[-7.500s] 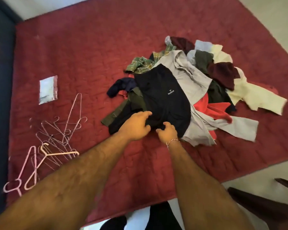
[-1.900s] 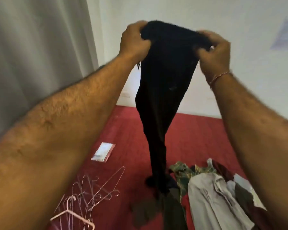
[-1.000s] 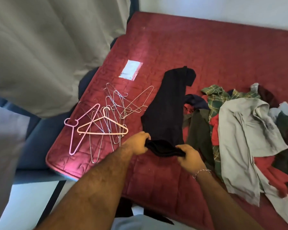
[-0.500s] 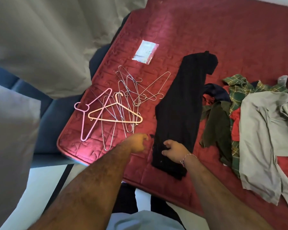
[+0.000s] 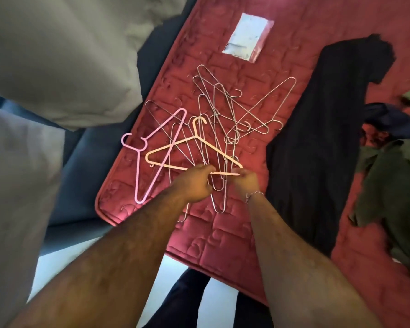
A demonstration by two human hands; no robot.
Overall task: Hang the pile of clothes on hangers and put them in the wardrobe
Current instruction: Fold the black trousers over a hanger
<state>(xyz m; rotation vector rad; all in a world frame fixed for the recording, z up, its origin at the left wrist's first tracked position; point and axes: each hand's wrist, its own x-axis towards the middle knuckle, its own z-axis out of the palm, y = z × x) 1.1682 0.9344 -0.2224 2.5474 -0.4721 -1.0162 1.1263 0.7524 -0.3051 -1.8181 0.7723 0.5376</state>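
Both hands have left the black trousers [image 5: 317, 147], laid flat right of the hanger pile [image 5: 223, 119], and now the left hand [image 5: 195, 183] and right hand [image 5: 245, 181] pinch the peach hanger [image 5: 175, 150]'s bottom bar, so hanging comes next.

Both hands meet at the bottom bar of a peach plastic hanger [image 5: 173, 150]: the left hand [image 5: 194, 183] and the right hand [image 5: 245, 181] each pinch the bar near its right end. The hanger lies on a tangle of wire hangers [image 5: 230, 114], with a pink hanger [image 5: 156, 147] beside it, on a red quilted mattress [image 5: 223, 233]. Black trousers [image 5: 322, 138] lie flat to the right, and a small plastic packet [image 5: 246, 36] sits beyond the hangers.
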